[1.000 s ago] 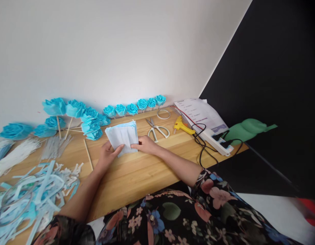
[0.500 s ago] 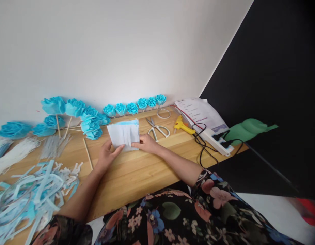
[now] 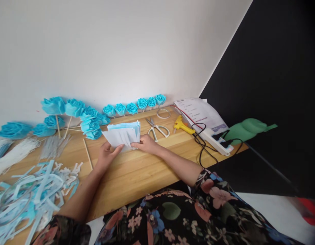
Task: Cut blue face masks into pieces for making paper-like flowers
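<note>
Between both hands I hold a stack of cut face mask sheets (image 3: pixel 121 136) above the wooden table. Its near side is white, and light-blue layers show along the upper edge. My left hand (image 3: pixel 107 157) grips the lower left corner, thumb on the white face and fingers behind. At the lower right, my right hand (image 3: pixel 146 144) pinches the stack with its thumb in front; the other fingers are partly hidden. The front white sheet leans out to the left, apart from the layers behind. Scissors (image 3: pixel 157 129) lie partly open just beyond my right hand.
Blue fabric flowers (image 3: pixel 132 108) line the wall, more on sticks (image 3: pixel 75 107) at left. Cut strips (image 3: pixel 45 190) heap at near left beside thin wires (image 3: pixel 55 145). Rightward lie a tape ring (image 3: pixel 163 113), yellow glue gun (image 3: pixel 183 125), papers (image 3: pixel 200 114), corded power strip (image 3: pixel 216 142) and green object (image 3: pixel 246 130).
The front white sheet has tipped toward me and left, fanning away from the rest, so more blue layers show. Both hands stay nearly in place.
</note>
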Demonstrator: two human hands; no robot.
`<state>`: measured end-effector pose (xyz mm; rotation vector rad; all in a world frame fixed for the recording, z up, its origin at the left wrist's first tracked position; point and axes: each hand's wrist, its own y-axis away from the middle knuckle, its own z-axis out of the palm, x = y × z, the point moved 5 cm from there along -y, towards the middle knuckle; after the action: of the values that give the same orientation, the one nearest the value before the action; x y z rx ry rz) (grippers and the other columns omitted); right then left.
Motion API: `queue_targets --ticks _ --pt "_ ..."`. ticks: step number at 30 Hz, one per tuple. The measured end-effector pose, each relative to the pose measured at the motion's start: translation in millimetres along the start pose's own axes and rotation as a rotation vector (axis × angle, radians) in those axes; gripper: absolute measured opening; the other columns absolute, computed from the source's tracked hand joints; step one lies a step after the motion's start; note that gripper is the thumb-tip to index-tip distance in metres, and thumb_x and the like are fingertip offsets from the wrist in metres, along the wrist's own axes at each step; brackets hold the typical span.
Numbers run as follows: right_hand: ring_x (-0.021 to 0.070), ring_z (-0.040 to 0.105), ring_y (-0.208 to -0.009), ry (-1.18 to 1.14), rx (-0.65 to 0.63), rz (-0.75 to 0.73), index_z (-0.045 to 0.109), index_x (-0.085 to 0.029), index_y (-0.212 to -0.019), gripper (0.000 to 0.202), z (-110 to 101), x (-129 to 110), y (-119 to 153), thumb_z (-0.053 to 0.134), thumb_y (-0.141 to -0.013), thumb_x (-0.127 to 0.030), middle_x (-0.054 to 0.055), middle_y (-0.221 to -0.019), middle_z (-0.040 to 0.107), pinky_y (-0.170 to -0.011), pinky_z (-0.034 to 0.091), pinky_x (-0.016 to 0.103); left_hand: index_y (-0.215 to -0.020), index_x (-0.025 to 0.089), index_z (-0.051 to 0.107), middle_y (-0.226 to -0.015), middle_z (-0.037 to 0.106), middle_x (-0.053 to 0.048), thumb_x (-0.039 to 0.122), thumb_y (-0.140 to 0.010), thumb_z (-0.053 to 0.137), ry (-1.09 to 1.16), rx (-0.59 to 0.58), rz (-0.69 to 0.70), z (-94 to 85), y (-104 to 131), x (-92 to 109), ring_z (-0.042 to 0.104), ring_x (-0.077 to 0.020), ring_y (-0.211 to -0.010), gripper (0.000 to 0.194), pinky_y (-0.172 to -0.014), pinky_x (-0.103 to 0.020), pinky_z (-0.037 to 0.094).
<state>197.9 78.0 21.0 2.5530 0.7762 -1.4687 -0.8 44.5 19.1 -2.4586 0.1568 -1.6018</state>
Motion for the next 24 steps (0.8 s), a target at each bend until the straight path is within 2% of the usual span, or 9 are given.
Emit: queue_targets --ticks 3,6,9,14,20,24 --pt "0.0168 0.059 -0.072 -0.095 0.005 0.003 0.07 -0.012 -0.07 0.034 -1.6 -0.6 0.9 0.065 -0.083 -0.043 0.001 -0.067 0.061 -0.061 0.039 0.022 -0.098 0.014 0.073 -0.106 0.077 -0.012 0.051 -0.075 0.073 -0.005 0.012 0.056 -1.5 0.9 2.8 0.071 -0.0303 -0.1 0.043 -0.096 -0.043 0.054" --pt "0.0165 0.059 -0.072 -0.138 -0.027 0.009 0.071 -0.012 -0.074 0.033 0.8 0.7 0.9 0.067 -0.081 -0.044 0.001 -0.071 0.063 -0.062 0.04 0.022 -0.093 0.015 0.073 -0.1 0.078 -0.012 0.054 -0.072 0.074 0.012 0.03 -0.004 -2.1 2.1 2.6 0.072 -0.0302 -0.093 0.045 -0.088 -0.042 0.058" --pt "0.013 0.053 -0.067 -0.125 -0.078 0.002 0.067 -0.012 -0.071 0.034 4.6 0.7 0.9 0.068 -0.079 -0.044 0.0 -0.067 0.057 -0.058 0.036 0.02 -0.088 0.016 0.072 -0.094 0.078 -0.011 0.057 -0.068 0.074 0.024 0.044 -0.054 -2.1 3.2 3.5 0.073 -0.0304 -0.088 0.046 -0.083 -0.042 0.059" --pt "0.0103 0.047 -0.061 -0.064 -0.089 0.008 0.058 -0.013 -0.063 0.036 5.8 -1.0 1.2 0.067 -0.078 -0.045 -0.002 -0.061 0.048 -0.055 0.03 0.02 -0.091 0.013 0.073 -0.097 0.078 -0.013 0.058 -0.069 0.074 0.028 0.033 -0.058 -1.6 3.0 3.8 0.073 -0.0317 -0.091 0.049 -0.086 -0.042 0.059" --pt "0.0125 0.052 -0.064 -0.062 -0.064 -0.017 0.064 -0.012 -0.063 0.035 3.9 -2.5 1.2 0.064 -0.081 -0.042 -0.001 -0.062 0.053 -0.058 0.033 0.021 -0.102 0.012 0.072 -0.109 0.076 -0.014 0.053 -0.074 0.073 0.013 0.028 -0.015 -2.0 1.0 -3.1 0.071 -0.0325 -0.102 0.05 -0.095 -0.045 0.055" --pt "0.0175 0.059 -0.074 -0.112 -0.034 0.007 0.07 -0.013 -0.071 0.034 -1.5 -5.1 1.9 0.065 -0.082 -0.045 0.002 -0.068 0.062 -0.063 0.039 0.023 -0.105 0.013 0.071 -0.113 0.075 -0.014 0.053 -0.075 0.073 0.013 0.008 0.021 -2.8 0.9 -0.8 0.069 -0.0319 -0.107 0.05 -0.098 -0.044 0.053"
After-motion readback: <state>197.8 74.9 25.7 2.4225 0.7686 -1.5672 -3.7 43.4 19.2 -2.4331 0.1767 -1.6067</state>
